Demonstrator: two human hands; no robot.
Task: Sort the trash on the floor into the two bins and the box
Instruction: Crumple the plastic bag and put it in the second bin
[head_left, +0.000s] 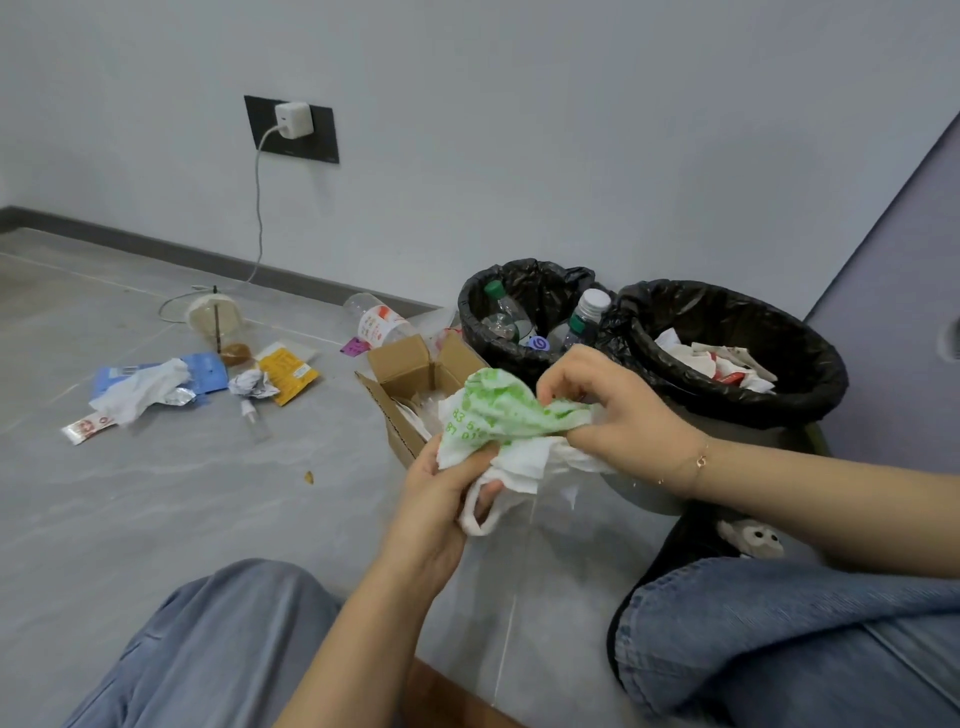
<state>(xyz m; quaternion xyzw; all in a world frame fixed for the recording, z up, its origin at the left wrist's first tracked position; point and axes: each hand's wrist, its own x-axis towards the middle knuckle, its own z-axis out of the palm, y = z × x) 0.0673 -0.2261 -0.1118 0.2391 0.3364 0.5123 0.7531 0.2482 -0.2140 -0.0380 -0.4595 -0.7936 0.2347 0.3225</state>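
Note:
A white plastic bag with green print (506, 415) is bunched between both hands, just above the open cardboard box (402, 371). My left hand (441, 493) grips its lower white part and one handle loop. My right hand (613, 410) pinches the green printed end. Behind the box stand two bins with black liners: the left bin (485, 312) holds plastic bottles, the right bin (800, 374) holds paper and wrappers. The box has clear plastic inside.
Loose trash lies on the grey floor at the left: a blue packet (208, 371), a white crumpled bag (143, 389), a yellow packet (288, 374), a crumpled paper ball (252, 384), a lidded drink cup (215, 314), a clear cup (379, 322). A charger cable (258, 208) hangs from the wall socket.

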